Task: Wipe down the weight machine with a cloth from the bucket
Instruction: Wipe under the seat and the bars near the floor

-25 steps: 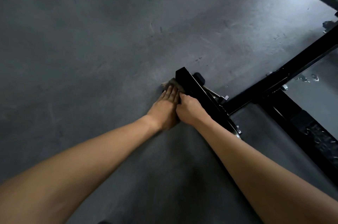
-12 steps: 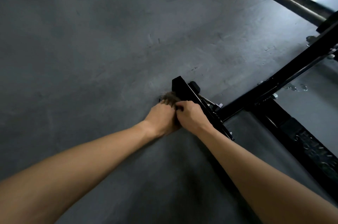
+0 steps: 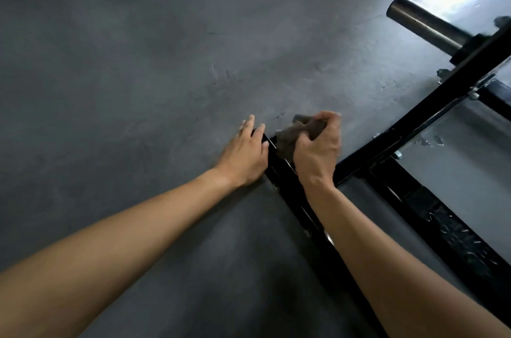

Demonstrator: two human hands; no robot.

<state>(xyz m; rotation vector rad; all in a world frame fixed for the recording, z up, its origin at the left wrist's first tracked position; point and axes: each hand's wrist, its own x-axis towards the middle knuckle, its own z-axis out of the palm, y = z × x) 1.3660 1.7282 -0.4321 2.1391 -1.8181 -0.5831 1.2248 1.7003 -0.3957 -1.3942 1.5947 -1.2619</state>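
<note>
Now the cloth point(image 3: 293, 136) has shifted from under the left grip point(image 3: 246, 152) into the right grip point(image 3: 318, 149), whose curled fingers bunch it just above the black frame bar point(image 3: 290, 180); left grip lies flat, fingers straight. Mid-wipe, I judge: next, press cloth onto the bar below

Dim, top-right glare, soft blur, wide-angle distortion

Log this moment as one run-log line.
right hand: grips bunched cloth over frame bar | left hand: fingers straight, at bar's far end | stage: wiping machine base
</note>
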